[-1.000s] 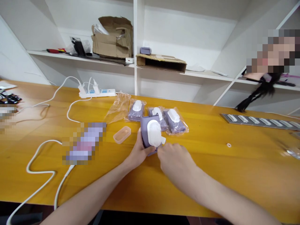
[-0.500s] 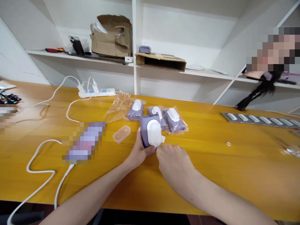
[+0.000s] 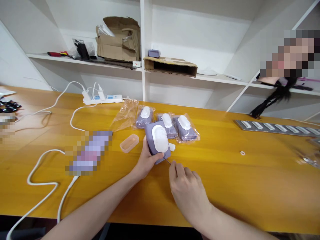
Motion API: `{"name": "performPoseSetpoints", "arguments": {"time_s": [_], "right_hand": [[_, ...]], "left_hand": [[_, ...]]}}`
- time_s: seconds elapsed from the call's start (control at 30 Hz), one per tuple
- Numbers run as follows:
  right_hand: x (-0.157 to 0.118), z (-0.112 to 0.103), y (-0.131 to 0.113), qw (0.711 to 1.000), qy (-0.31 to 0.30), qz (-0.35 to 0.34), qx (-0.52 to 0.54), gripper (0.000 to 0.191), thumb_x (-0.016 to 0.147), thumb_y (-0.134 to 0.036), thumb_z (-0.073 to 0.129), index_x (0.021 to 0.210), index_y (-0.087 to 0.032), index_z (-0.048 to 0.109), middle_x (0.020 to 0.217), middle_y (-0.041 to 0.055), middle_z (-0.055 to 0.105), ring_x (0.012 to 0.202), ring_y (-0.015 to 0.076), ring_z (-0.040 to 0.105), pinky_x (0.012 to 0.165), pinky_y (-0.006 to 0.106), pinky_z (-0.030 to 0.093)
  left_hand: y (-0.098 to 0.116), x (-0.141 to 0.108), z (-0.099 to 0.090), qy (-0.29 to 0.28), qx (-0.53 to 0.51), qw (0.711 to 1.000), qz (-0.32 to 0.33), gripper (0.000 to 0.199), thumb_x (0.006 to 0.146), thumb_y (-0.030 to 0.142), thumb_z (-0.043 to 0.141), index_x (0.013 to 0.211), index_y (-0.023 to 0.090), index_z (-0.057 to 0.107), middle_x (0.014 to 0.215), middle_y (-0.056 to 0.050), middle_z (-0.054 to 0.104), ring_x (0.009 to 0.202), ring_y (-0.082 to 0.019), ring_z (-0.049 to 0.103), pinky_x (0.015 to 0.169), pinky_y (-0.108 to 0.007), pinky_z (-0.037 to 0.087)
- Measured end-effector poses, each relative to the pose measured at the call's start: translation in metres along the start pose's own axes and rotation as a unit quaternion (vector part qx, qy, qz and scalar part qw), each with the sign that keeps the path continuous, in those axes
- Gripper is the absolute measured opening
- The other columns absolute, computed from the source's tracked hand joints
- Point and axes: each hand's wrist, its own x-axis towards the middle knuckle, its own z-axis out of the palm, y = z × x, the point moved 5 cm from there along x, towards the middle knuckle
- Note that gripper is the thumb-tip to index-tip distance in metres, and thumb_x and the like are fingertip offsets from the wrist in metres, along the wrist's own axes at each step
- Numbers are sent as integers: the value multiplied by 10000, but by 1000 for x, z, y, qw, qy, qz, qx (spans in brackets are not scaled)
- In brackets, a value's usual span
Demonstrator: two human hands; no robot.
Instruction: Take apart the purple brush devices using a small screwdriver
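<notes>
My left hand (image 3: 147, 158) is closed around a purple device (image 3: 150, 133) with a white oval bristled pad (image 3: 160, 139). Its thumb presses the lower front edge, and the device is tilted. A thin metal rod (image 3: 167, 160) sticks out from the closed fingers of my right hand (image 3: 188, 186), its tip at the device's lower edge beside my left thumb; its handle is hidden in the fist. A small white piece (image 3: 171, 147) shows at the device's right side; I cannot tell if it is attached. Behind are a few similar purple devices (image 3: 186, 131) in clear bags.
A translucent pinkish tray (image 3: 129, 143) lies left of my hands, near a charging phone (image 3: 91, 151) and cables. Farther back are a power strip (image 3: 110, 98) and clear plastic wrap (image 3: 126, 115). To the right are a small ring (image 3: 242, 153) and a grey strip (image 3: 270, 127). Another person is at far right.
The purple device has tipped and turned, its top shifting left. My right hand has drawn slightly down and away, so the metal rod now shows between it and the device.
</notes>
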Motion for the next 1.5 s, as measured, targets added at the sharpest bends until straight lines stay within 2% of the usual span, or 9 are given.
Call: {"name": "performPoseSetpoints", "arguments": {"time_s": [0.23,0.37,0.5,0.67,0.9,1.07,1.23,1.37,1.5], "right_hand": [[13,2,9,990,-130,16,50,188,717,15,524,788,-115,640,644,75,641,520,191,643,466,259,475],[23,2,17,980,-180,7,78,197,740,12,500,802,-125,628,687,85,654,582,199,666,505,260,479],[30,1,22,969,-231,0,92,217,763,8,474,806,-127,637,713,94,673,624,213,680,529,273,489],[43,-11,18,966,-244,-10,89,190,773,-3,505,805,-105,663,705,117,679,675,189,679,566,234,484],[63,-15,19,958,-270,-9,101,157,741,1,555,769,-92,678,725,135,688,699,209,677,551,252,479],[59,-16,8,965,-241,-27,102,178,747,13,536,704,-101,665,657,116,669,654,206,669,536,258,467],[34,-14,-6,992,-117,-12,33,184,728,39,502,716,-79,642,597,104,633,552,194,637,480,248,440],[12,-6,-8,1000,-22,3,-4,193,722,31,468,701,-80,624,572,93,607,487,199,605,428,265,435],[2,-2,-2,1000,9,8,-8,221,724,47,473,829,-63,634,609,86,623,504,195,618,439,268,457]], "left_hand": [[-2,1,-1,-27,28,999,4,760,624,186,689,1253,249,267,1210,-55,469,1105,-221,479,917,-355,414],[-2,3,-1,-65,45,997,18,737,621,187,699,1217,232,268,1250,-77,439,1154,-236,449,945,-362,394],[-1,1,2,-96,30,995,28,755,642,217,704,1226,237,227,1162,-64,494,1079,-226,500,920,-365,407],[4,-2,4,-80,26,996,25,595,716,228,648,1187,249,285,1104,-32,511,1049,-202,492,925,-338,395],[10,-2,9,-102,16,994,32,577,678,284,691,1138,232,347,1091,-47,526,1038,-228,508,902,-348,412],[15,-3,11,-96,20,994,40,582,653,260,699,1122,232,356,1033,-41,537,984,-221,523,884,-349,423],[3,-1,3,-35,27,999,2,552,664,261,684,1110,242,361,1035,-22,524,982,-200,511,877,-340,422],[-3,0,0,-11,16,1000,-15,541,685,237,663,1121,248,343,1099,-24,502,1015,-180,499,896,-330,418],[-2,0,2,-28,20,999,-14,511,693,255,656,1097,247,342,1092,-26,505,1020,-184,503,903,-340,415]]}}
